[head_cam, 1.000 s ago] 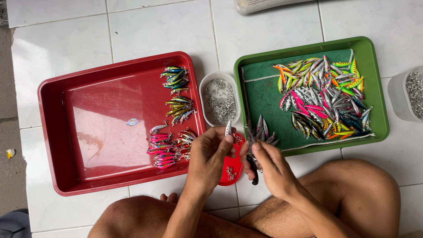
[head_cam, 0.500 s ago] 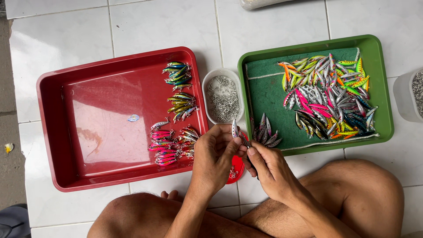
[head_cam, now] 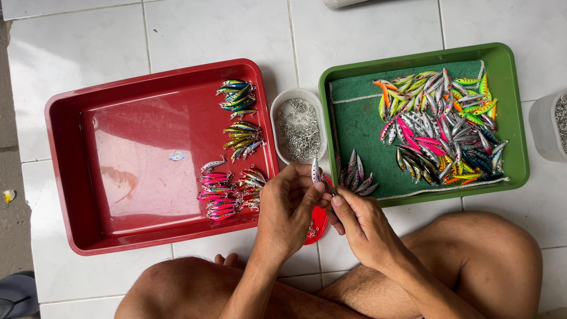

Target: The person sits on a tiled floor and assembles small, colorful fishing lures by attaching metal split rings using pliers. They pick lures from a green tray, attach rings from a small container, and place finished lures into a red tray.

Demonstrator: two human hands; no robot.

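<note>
while the person sits cross-legged on the white tiled floor point(head_cam: 207, 35), both hands meet just in front of the knees, between the two trays. the left hand point(head_cam: 287, 210) is closed around a small silvery lure point(head_cam: 315, 170), pinched upright between thumb and fingers so that its tip sticks up above the knuckles. the right hand point(head_cam: 361, 221) is closed too, its fingertips pressed to the lower end of the same lure, gripping something small and dark there that is too tiny to tell. under the hands lies a small red lid point(head_cam: 318, 224), mostly covered, with a few bits of metal on it.

to the left sits a red tray point(head_cam: 118, 153). along its right side lie lures in small clusters: a green and blue cluster point(head_cam: 237, 94) at the top, a yellowish cluster point(head_cam: 242, 137) below it, and a pink cluster point(head_cam: 217, 192) nearest the left hand, with a few more just beside it.

to the right sits a green tray point(head_cam: 508, 118) lined with a green cloth point(head_cam: 360, 124). a big heap point(head_cam: 440, 127) of mixed lures, silver, pink, orange, yellow and dark, fills its right part. a small silver bunch point(head_cam: 356, 177) lies at its lower left corner, just beside the hands.

between the trays stands a white tub point(head_cam: 297, 125) full of small metal rings or hooks. another pale tub point(head_cam: 549, 127) is cut off at the right edge.
</note>
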